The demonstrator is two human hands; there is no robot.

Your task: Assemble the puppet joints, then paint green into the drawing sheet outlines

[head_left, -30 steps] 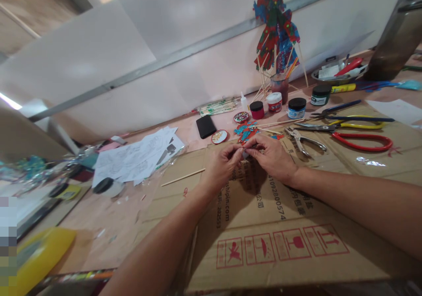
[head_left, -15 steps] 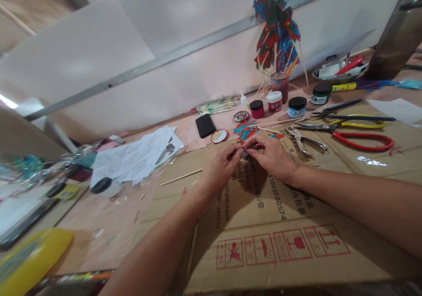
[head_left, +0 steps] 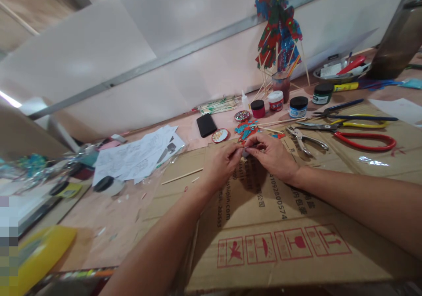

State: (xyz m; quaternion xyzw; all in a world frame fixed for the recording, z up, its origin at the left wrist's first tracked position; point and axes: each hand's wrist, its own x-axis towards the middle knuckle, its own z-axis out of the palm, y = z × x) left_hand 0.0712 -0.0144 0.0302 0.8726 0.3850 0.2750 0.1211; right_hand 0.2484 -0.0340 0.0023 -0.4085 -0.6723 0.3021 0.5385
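My left hand (head_left: 226,162) and my right hand (head_left: 272,157) meet fingertip to fingertip above the flattened cardboard (head_left: 257,278). Both are closed in a pinch on something tiny; a small pale bit shows between the fingertips, its kind too small to make out. Just beyond the fingers lie red and blue painted cut pieces (head_left: 247,130). A thin wooden stick (head_left: 182,176) rests on the cardboard to the left of my left hand. Hole-punch pliers (head_left: 305,143) lie right beside my right hand.
Scissors with red and yellow handles (head_left: 362,142) lie at the right, near dark-handled pliers (head_left: 356,111). Paint jars (head_left: 298,107) line the back, before a cup (head_left: 281,87) of painted pieces on sticks. Black box (head_left: 206,125), bead dish (head_left: 220,135) and paper sheets (head_left: 138,155) stand left.
The view has shifted slightly, so everything sits a little further right. Both hands keep their pinch at the same place over the cardboard, with only slight finger movement.
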